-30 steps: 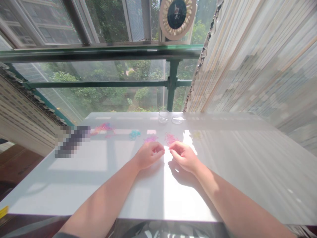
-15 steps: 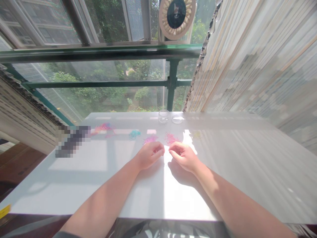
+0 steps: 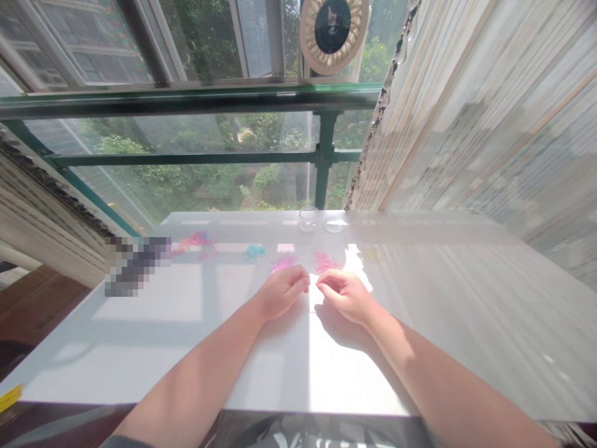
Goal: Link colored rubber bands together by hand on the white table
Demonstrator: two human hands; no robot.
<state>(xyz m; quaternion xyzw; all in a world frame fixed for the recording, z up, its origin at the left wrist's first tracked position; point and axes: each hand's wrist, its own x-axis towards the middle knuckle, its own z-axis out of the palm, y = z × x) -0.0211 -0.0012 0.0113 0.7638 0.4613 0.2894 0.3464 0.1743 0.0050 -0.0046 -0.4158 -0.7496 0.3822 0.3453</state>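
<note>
Over the middle of the white table (image 3: 153, 348), my left hand (image 3: 284, 291) and my right hand (image 3: 346, 294) face each other with a small gap between them. The fingers of each are pinched together; anything between them is too small or too washed out to make out. Just beyond my left hand lies a pile of small purple-pink pieces (image 3: 283, 262). A pile of small red-pink pieces (image 3: 323, 260) lies right behind my right hand. Farther left is a pile of small teal pieces (image 3: 254, 252), and a faint yellowish pile (image 3: 372, 254) is on the right.
A clear round container (image 3: 308, 220) and a shallow clear dish (image 3: 334, 225) stand at the table's far edge. Mixed coloured pieces (image 3: 196, 239) lie at the left beside a blurred-out dark object (image 3: 137, 267). Behind are a green railing (image 3: 186, 102), a round fan (image 3: 332, 31) and a curtain (image 3: 466, 112).
My hands stay nearly in place. The fingertips of my left hand have closed in slightly, and my right fingertips have shifted a little to the left.
</note>
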